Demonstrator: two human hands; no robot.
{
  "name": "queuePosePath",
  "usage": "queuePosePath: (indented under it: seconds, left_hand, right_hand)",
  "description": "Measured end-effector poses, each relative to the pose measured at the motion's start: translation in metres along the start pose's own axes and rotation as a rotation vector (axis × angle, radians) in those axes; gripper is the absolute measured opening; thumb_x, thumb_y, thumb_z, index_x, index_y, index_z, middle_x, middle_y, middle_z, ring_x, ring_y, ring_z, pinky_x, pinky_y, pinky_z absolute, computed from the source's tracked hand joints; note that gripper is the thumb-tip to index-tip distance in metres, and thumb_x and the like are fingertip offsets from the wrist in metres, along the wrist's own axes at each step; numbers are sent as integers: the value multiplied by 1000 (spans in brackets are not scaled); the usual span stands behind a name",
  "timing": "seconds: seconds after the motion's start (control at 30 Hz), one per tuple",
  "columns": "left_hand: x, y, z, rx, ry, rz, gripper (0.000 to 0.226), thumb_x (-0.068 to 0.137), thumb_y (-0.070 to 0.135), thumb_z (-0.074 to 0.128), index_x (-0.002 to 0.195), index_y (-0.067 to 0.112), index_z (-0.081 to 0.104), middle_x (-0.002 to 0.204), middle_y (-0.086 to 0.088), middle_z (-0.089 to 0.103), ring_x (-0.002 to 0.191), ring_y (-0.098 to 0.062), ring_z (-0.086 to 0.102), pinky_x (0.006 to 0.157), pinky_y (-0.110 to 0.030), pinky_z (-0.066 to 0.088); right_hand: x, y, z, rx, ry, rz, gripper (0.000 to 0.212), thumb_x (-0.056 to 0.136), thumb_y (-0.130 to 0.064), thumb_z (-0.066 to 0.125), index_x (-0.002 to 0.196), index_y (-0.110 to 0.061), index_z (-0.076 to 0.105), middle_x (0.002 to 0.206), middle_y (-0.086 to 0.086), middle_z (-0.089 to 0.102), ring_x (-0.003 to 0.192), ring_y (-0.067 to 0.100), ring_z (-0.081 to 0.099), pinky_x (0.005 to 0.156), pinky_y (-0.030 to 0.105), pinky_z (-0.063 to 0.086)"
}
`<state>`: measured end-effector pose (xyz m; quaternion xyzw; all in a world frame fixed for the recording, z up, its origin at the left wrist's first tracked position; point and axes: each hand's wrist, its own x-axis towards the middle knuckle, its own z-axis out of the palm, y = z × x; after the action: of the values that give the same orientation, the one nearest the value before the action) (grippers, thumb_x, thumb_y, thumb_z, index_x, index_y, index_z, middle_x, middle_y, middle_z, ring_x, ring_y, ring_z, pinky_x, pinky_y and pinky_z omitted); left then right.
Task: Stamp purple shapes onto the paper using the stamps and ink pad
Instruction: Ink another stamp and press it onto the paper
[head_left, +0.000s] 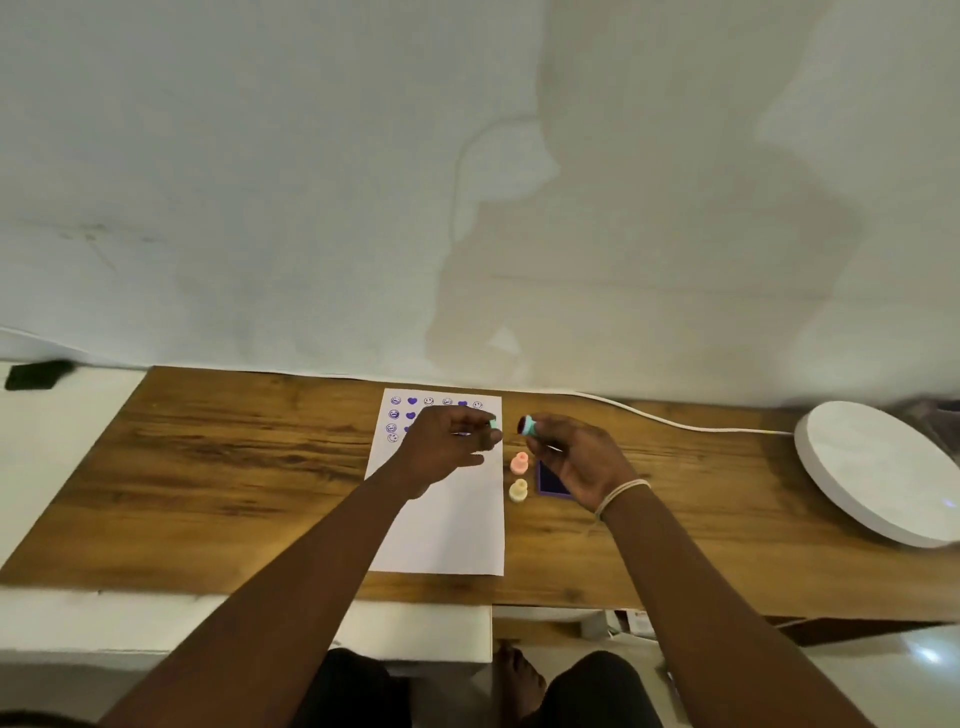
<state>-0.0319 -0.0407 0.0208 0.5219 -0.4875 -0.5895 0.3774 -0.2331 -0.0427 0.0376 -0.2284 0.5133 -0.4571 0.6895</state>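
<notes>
A white paper (447, 525) lies on the wooden table (208, 467), with rows of purple smiley and heart prints along its far end. My left hand (447, 447) hovers over the paper's upper part and pinches a small teal piece (495, 423), which looks like a stamp cap. My right hand (576, 462) holds a teal stamp (529, 426) with its inked face turned left. A pink stamp (519, 462) and a cream stamp (518, 490) stand just right of the paper. The purple ink pad (550, 480) lies partly hidden under my right hand.
A round white disc (872, 467) rests at the table's right end, with a white cable (675, 423) running along the back edge toward it. A dark object (36, 374) sits on the white surface at far left. The wall rises right behind the table.
</notes>
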Motion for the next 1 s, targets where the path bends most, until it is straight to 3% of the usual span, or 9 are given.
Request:
queuePosePath:
  seconds: [0.17, 0.4, 0.53, 0.67, 0.83, 0.93, 1.0]
  left_hand:
    - [-10, 18, 13, -141, -74, 57, 25, 81, 7, 75, 104, 15, 73, 97, -11, 76, 91, -24, 74, 83, -35, 60]
    - [-8, 24, 20, -62, -83, 45, 22, 81, 16, 76, 103, 11, 75, 89, -7, 78, 84, -22, 75, 73, -27, 60]
    - [-3, 26, 19, -27, -95, 59, 18, 81, 19, 76, 97, 10, 77, 87, -13, 77, 83, -26, 75, 71, -27, 60]
    - [2, 26, 20, 117, -95, 162, 20, 77, 11, 80, 96, 14, 78, 87, -8, 77, 82, -23, 74, 73, -27, 61]
    - [13, 25, 26, 294, -51, 312, 27, 73, 10, 83, 99, 9, 77, 82, 9, 73, 74, -1, 70, 66, -11, 52]
    - [20, 22, 22, 319, -48, 327, 36, 74, 14, 83, 109, 13, 75, 91, 7, 76, 82, -6, 72, 72, -16, 56]
    - [26, 16, 18, 361, -52, 295, 58, 71, 18, 86, 125, 16, 66, 109, 1, 73, 93, -11, 71, 78, -21, 59]
  right_hand:
    - [-12, -6, 4, -135, -43, -97, 16, 84, 0, 69, 100, 2, 72, 97, 18, 74, 86, 24, 72, 74, 28, 59]
    - [-16, -9, -3, -363, -96, -211, 17, 85, -4, 71, 101, -4, 74, 97, 15, 75, 89, 27, 72, 85, 36, 59]
    - [-15, -13, -6, -467, -137, -273, 16, 86, -6, 70, 102, -4, 74, 93, 13, 76, 84, 23, 72, 79, 29, 60]
    - [-11, -19, -12, -469, -200, -182, 19, 89, -6, 66, 105, 3, 72, 91, 16, 73, 74, 15, 70, 69, 21, 57]
    - [6, -23, -15, -191, -142, 97, 28, 90, -10, 66, 109, 11, 66, 92, 18, 69, 66, 11, 67, 61, 19, 58]
    - [21, -27, -14, -192, -138, 129, 25, 88, -10, 68, 105, 8, 68, 92, 17, 72, 72, 15, 69, 64, 20, 60]
    - [34, -30, -11, -198, -121, 98, 21, 86, -6, 69, 104, 5, 69, 97, 18, 73, 80, 20, 73, 67, 23, 60]
